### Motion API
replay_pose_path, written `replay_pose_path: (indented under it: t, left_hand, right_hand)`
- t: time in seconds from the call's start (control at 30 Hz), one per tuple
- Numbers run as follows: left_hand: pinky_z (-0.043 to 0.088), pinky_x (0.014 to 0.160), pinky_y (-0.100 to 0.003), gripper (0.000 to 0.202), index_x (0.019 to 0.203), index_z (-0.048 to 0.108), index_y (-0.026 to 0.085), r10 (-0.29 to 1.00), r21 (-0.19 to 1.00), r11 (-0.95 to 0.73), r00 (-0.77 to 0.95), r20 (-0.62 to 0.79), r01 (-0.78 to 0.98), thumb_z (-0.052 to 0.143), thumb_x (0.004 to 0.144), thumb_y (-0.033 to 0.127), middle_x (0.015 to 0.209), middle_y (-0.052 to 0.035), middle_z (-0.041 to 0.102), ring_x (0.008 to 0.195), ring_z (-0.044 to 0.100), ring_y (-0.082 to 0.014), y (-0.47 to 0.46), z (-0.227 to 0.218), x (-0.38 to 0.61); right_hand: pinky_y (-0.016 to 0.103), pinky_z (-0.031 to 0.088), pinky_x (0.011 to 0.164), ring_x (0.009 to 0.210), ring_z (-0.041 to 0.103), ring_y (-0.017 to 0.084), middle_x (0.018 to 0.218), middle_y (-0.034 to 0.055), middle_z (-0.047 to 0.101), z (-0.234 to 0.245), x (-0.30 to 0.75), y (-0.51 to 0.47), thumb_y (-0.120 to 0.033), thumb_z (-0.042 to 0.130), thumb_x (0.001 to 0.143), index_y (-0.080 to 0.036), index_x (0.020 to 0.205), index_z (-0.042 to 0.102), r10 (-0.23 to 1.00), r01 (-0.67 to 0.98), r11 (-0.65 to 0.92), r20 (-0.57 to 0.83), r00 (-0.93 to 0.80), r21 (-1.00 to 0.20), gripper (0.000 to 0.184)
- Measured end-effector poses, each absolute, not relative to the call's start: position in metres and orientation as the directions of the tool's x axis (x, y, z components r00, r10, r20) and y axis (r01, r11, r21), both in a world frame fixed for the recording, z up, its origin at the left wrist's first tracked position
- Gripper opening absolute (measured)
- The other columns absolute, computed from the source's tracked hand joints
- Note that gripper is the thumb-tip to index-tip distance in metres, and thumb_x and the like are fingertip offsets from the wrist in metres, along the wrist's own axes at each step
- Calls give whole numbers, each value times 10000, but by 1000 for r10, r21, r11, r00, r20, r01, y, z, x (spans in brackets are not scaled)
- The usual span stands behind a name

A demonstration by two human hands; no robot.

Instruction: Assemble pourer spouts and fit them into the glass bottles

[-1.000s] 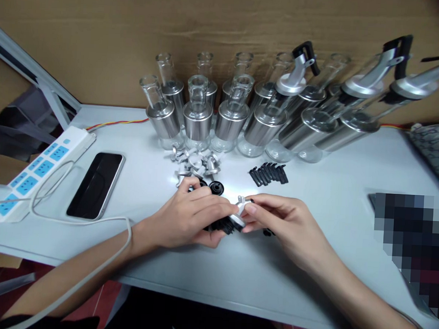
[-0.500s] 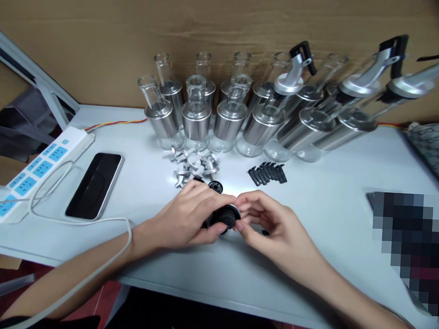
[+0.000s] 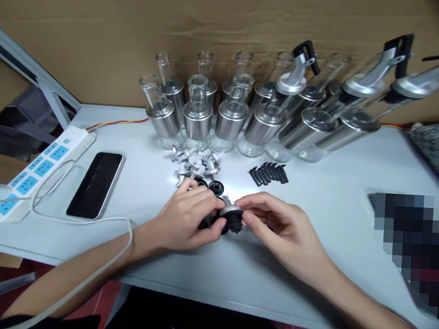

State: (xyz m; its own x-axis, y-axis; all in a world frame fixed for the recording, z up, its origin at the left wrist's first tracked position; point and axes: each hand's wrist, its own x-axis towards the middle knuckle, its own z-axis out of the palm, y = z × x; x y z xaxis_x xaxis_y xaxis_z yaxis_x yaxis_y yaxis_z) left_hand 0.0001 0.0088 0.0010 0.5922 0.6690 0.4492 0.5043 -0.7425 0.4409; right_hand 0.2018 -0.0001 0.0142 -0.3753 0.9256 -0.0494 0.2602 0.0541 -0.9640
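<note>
With our left hand (image 3: 187, 214) gripping its left side and our right hand (image 3: 280, 226) its right, we are holding a pourer stopper (image 3: 233, 217) nearer us than the heap of silver spouts (image 3: 195, 160). Black levers (image 3: 263, 174) are lying right of that heap, bottles (image 3: 231, 128) are standing behind it, and a phone (image 3: 96, 185) is resting to its left.

Left grip (image 3: 187, 213) and right grip (image 3: 288, 226) pinch, nearly meeting.

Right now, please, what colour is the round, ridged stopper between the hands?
The ridged stopper is black, best in head view.
</note>
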Motion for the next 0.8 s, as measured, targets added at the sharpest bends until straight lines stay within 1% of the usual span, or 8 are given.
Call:
replay_pose_path:
  t: [0.13,0.2,0.27,0.37,0.5,0.6,0.7,0.8]
  left_hand:
    - [352,659,-319,113,796,545,148,668,431,-744,556,494,511,484,883,187,624,16,587,569,494,-119,9,0,-1]
    - [357,653,-314,118,795,548,148,677,430,-735,535,505,524,479,888,173,621,14,599,561,489,-117,9,-1,-1]
    - [363,650,-304,120,797,544,154,681,439,-731,522,514,522,482,896,178,624,17,605,556,489,-111,8,-1,0]
    - [371,658,-293,132,814,532,163,673,455,-740,533,513,496,483,926,215,627,30,600,554,495,-102,8,-2,0]
    - [387,704,-308,201,881,523,162,678,491,-735,524,515,468,413,978,300,792,-31,649,705,567,-137,9,-2,-2]
    - [394,751,-327,259,977,532,144,720,526,-694,460,520,492,358,996,336,938,-88,643,866,575,-181,12,-1,-5]
    - [394,760,-311,312,985,553,152,767,616,-633,488,416,470,325,1011,364,900,-57,644,834,574,-163,14,3,-6]
    - [414,697,-259,338,918,570,172,784,774,-511,571,243,372,333,1008,395,791,-10,635,718,565,-127,12,7,-5]
  right_hand:
    - [326,562,787,944,646,224,1056,101,643,11,203,-2,-296,707,782,-207,1066,584,878,377,400,230,-421,-836,323]
    - [305,557,736,889,634,213,996,96,618,9,203,-3,-315,756,745,-196,1047,558,828,409,526,340,-446,-745,380]
    - [276,545,678,788,631,183,886,59,622,7,203,-3,-310,752,759,-203,983,541,786,417,590,374,-493,-691,326]
    - [259,542,636,714,638,161,829,38,646,5,201,-4,-257,693,817,-204,975,525,756,402,630,406,-514,-664,238]
    - [290,574,741,850,687,196,919,77,692,5,201,-6,-136,617,833,-192,1045,545,732,389,675,501,-462,-627,231]
    - [311,572,829,956,684,211,1007,89,699,8,204,-6,-111,587,845,-205,1103,552,739,350,667,522,-427,-658,277]
    - [317,556,862,1023,650,209,1091,108,659,11,208,-5,-115,550,882,-197,1152,564,740,352,660,493,-457,-664,283]
    - [287,551,797,962,628,184,1026,98,618,12,208,-3,-112,525,902,-184,1151,580,753,398,652,495,-433,-645,265]
